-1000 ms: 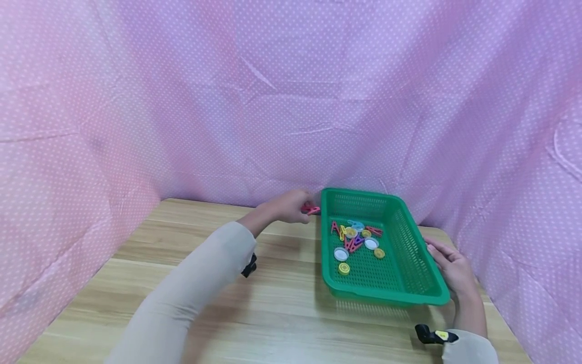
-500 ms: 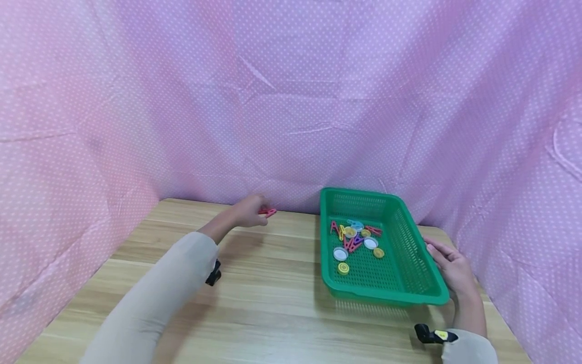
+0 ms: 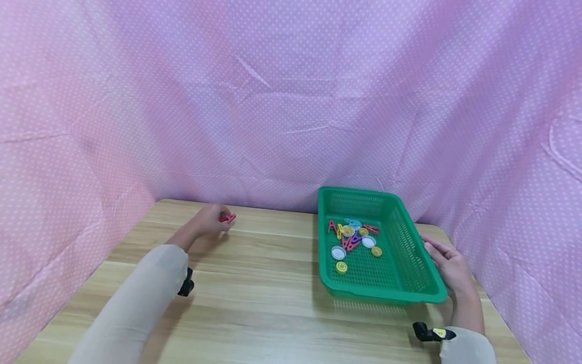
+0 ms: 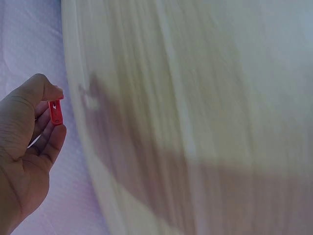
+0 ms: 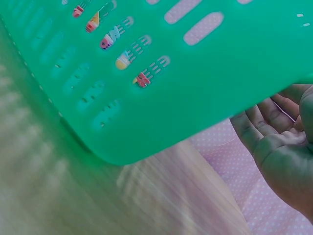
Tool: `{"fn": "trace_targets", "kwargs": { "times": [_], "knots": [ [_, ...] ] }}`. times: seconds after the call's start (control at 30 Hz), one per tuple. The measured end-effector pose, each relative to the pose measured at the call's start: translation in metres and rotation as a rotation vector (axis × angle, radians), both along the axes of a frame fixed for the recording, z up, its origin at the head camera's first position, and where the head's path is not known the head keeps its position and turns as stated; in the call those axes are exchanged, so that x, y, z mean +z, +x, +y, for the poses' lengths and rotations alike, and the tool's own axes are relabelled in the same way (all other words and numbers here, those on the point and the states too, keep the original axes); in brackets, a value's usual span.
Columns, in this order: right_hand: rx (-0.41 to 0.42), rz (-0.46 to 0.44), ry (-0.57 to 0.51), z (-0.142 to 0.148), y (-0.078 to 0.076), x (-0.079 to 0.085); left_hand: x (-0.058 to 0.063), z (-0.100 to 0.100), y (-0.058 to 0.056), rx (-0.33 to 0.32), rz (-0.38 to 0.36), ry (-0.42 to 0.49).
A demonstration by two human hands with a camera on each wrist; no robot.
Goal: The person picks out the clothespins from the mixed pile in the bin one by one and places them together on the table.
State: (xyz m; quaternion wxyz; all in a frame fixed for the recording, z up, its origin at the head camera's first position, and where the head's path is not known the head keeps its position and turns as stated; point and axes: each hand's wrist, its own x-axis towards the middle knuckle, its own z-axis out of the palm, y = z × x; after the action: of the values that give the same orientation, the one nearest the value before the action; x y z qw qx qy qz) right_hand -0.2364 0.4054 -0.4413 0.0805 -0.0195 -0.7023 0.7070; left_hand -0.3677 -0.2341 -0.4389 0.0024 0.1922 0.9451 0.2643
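My left hand (image 3: 213,220) pinches a red clothespin (image 3: 227,218) above the back left of the table. In the left wrist view, the clothespin (image 4: 56,112) sits between the thumb and fingertips. My right hand (image 3: 451,268) grips the right side of a green plastic basket (image 3: 384,296); in the right wrist view the fingers (image 5: 274,115) reach behind its slotted wall. Inside the basket lie red clothespins (image 3: 350,243), a yellow clothespin (image 3: 339,231), a purple one (image 3: 356,237), light blue pieces (image 3: 352,223), and several white and yellow caps (image 3: 341,267).
The light wooden table (image 3: 254,303) spreads in front and to the left of the basket. Pink dotted cloth (image 3: 291,126) hangs along the table's back edge and both sides. Black wrist cameras (image 3: 186,283) are strapped at both sleeves.
My left hand has moved left, away from beside the basket, carrying the red clothespin and ending over the table's back left. My right hand and the basket have stayed in place.
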Motion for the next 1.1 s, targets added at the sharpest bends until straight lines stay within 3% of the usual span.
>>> {"fn": "trace_targets", "kwargs": {
  "times": [0.3, 0.6, 0.83, 1.1],
  "knots": [
    [-0.004, -0.005, 0.006, 0.0, 0.001, 0.002, -0.006, -0.035, 0.01, 0.086, -0.014, -0.007],
    [0.009, -0.019, -0.013, -0.001, 0.002, 0.003, -0.02, -0.062, 0.02, 0.198, -0.031, 0.049],
    [0.01, -0.017, -0.02, 0.0, 0.001, 0.002, -0.023, -0.07, 0.02, 0.204, 0.012, 0.059],
    [0.011, -0.019, -0.032, 0.0, 0.0, 0.002, -0.023, -0.071, 0.023, 0.223, -0.017, 0.078]
  ]
}}
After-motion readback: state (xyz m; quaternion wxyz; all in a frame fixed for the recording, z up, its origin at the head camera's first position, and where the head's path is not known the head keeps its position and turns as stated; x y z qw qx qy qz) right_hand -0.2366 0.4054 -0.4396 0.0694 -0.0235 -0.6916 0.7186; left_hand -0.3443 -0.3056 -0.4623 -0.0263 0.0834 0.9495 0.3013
